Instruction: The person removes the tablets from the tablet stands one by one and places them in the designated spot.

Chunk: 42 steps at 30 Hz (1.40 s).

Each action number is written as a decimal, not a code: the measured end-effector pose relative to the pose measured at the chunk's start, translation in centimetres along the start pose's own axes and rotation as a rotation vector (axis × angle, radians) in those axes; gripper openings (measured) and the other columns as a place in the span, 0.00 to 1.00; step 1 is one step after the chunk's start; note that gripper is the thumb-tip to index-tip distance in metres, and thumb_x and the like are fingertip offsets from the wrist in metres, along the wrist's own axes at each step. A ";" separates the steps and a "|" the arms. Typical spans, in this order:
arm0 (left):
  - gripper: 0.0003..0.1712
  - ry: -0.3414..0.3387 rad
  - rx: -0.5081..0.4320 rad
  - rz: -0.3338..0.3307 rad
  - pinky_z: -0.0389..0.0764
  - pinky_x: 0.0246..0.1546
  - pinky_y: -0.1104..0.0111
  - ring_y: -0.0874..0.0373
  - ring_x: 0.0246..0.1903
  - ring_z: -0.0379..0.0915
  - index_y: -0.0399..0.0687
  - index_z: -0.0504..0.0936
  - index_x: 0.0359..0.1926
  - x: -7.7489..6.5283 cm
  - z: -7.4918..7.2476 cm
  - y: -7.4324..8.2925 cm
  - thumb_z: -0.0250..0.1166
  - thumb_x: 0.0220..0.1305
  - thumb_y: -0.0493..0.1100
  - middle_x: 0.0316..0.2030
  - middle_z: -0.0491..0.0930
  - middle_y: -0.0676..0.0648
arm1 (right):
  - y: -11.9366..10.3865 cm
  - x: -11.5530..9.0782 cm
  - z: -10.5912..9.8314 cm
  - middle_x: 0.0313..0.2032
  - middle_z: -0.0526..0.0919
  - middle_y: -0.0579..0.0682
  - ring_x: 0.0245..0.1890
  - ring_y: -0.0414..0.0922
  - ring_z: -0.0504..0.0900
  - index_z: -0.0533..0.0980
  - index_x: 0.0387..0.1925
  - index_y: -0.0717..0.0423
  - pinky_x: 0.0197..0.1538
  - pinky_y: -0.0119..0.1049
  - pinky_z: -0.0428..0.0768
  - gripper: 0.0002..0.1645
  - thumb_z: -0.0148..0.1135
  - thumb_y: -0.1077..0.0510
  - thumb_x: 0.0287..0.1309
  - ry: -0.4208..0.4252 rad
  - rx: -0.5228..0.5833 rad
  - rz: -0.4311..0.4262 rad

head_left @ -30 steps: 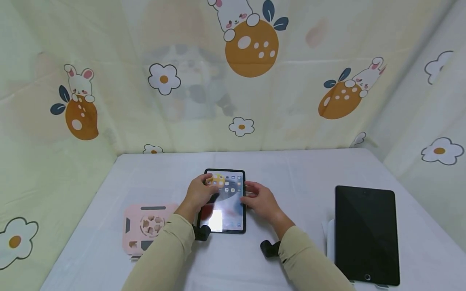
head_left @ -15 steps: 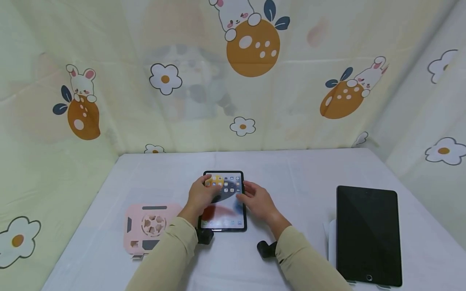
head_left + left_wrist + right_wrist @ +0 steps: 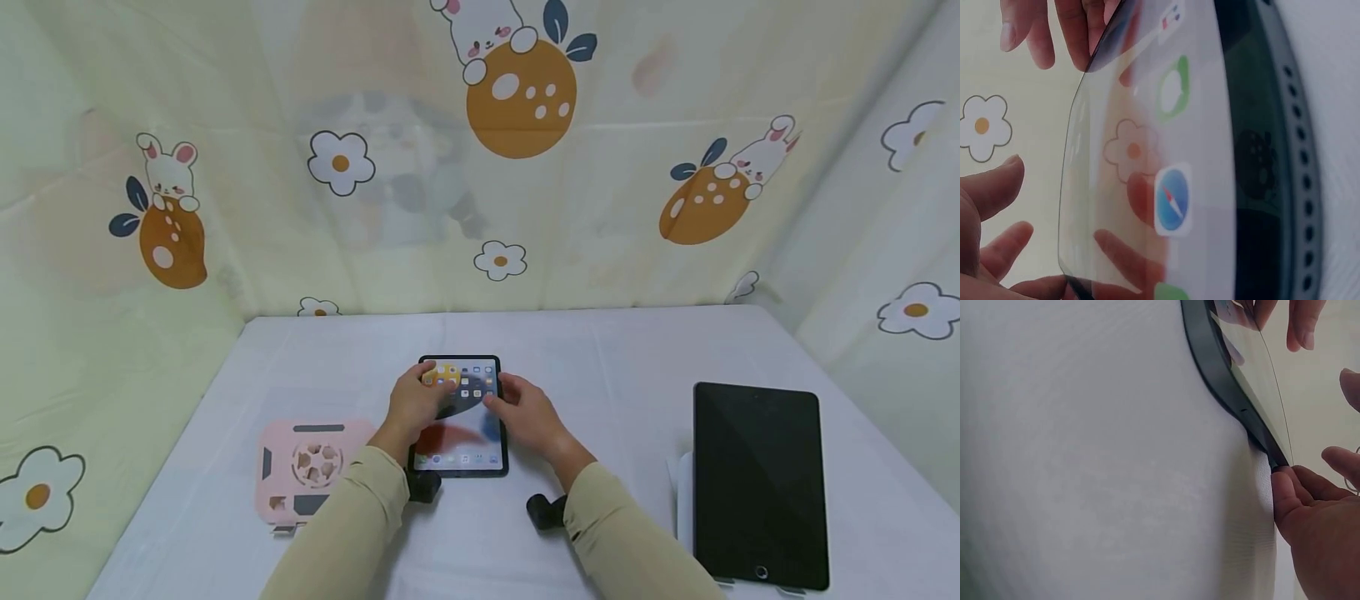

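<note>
In the head view a small tablet (image 3: pixel 461 442) with a lit screen of app icons is between the two hands. My left hand (image 3: pixel 411 407) holds its left edge, thumb over the screen. At its right edge my right hand (image 3: pixel 531 417) grips with curled fingers, the thumb above the glass. In the right wrist view, the fingers (image 3: pixel 1288 494) touch the dark rim, and shadow shows between rim and cloth. The left wrist view has the tablet (image 3: pixel 1210 144) close up, its bottom edge with speaker holes near the white cloth. How far the fingers reach underneath is hidden.
A pink case-like panel (image 3: pixel 281 454) with dark slots and a round cut-out lies to the left, partly behind the left sleeve (image 3: pixel 345 517). On the right, a larger tablet (image 3: pixel 757 483) with a dark screen rests on a white object (image 3: pixel 683 500). A patterned curtain (image 3: pixel 420 283) stands behind the table.
The tablet's far edge has shifted slightly towards me and its outline looks shorter. A bright reflection has gone from its screen. The right hand has moved slightly left, its thumb farther over the screen.
</note>
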<state>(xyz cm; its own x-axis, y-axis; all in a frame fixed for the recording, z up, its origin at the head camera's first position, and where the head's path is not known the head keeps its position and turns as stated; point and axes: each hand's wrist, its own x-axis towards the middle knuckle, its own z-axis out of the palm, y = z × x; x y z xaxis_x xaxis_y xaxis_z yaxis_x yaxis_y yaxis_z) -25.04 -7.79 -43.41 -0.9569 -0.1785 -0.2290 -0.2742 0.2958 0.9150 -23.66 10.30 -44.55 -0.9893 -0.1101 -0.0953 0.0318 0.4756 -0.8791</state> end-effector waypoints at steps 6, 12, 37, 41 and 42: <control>0.32 0.004 0.024 -0.012 0.76 0.54 0.56 0.44 0.53 0.72 0.46 0.71 0.70 0.2 -0.1 0.2 0.66 0.68 0.44 0.62 0.72 0.36 | -0.4 0.0 0.0 0.66 0.72 0.60 0.66 0.55 0.71 0.63 0.72 0.62 0.66 0.51 0.68 0.37 0.61 0.49 0.69 -0.008 -0.001 0.014; 0.32 -0.007 0.012 -0.007 0.76 0.53 0.55 0.44 0.51 0.72 0.46 0.71 0.70 0.0 -0.1 0.1 0.67 0.67 0.45 0.60 0.73 0.37 | -0.3 -0.4 -0.1 0.66 0.72 0.61 0.66 0.57 0.70 0.64 0.72 0.63 0.65 0.51 0.69 0.37 0.61 0.50 0.69 -0.009 -0.005 0.006; 0.28 -0.322 -0.100 0.248 0.76 0.54 0.48 0.47 0.64 0.66 0.66 0.78 0.63 -5.1 3.5 4.9 0.73 0.61 0.53 0.65 0.71 0.49 | -3.5 -8.3 -14.1 0.70 0.67 0.51 0.69 0.45 0.67 0.65 0.72 0.57 0.57 0.30 0.75 0.33 0.62 0.56 0.69 0.081 0.102 -0.352; 0.28 -0.410 -0.096 0.363 0.70 0.62 0.57 0.53 0.62 0.68 0.59 0.78 0.64 -5.7 4.6 5.0 0.71 0.64 0.50 0.60 0.75 0.55 | -1.7 -10.4 -17.4 0.66 0.72 0.44 0.63 0.34 0.72 0.66 0.70 0.59 0.54 0.23 0.74 0.30 0.60 0.65 0.69 0.087 0.090 -0.425; 0.27 -0.429 -0.098 0.366 0.70 0.62 0.59 0.54 0.62 0.68 0.59 0.78 0.64 -6.0 4.9 5.1 0.71 0.64 0.50 0.60 0.75 0.56 | -1.1 -10.9 -18.1 0.65 0.72 0.41 0.62 0.32 0.72 0.66 0.70 0.59 0.53 0.22 0.74 0.30 0.59 0.66 0.68 0.094 0.082 -0.431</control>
<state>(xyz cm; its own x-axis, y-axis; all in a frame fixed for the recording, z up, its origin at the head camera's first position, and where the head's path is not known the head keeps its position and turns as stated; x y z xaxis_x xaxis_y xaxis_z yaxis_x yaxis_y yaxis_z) -21.21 -0.66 -38.99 -0.9467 0.3219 0.0129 0.0728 0.1748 0.9819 -15.48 26.79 -34.05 -0.9233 -0.2008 0.3274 -0.3786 0.3323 -0.8639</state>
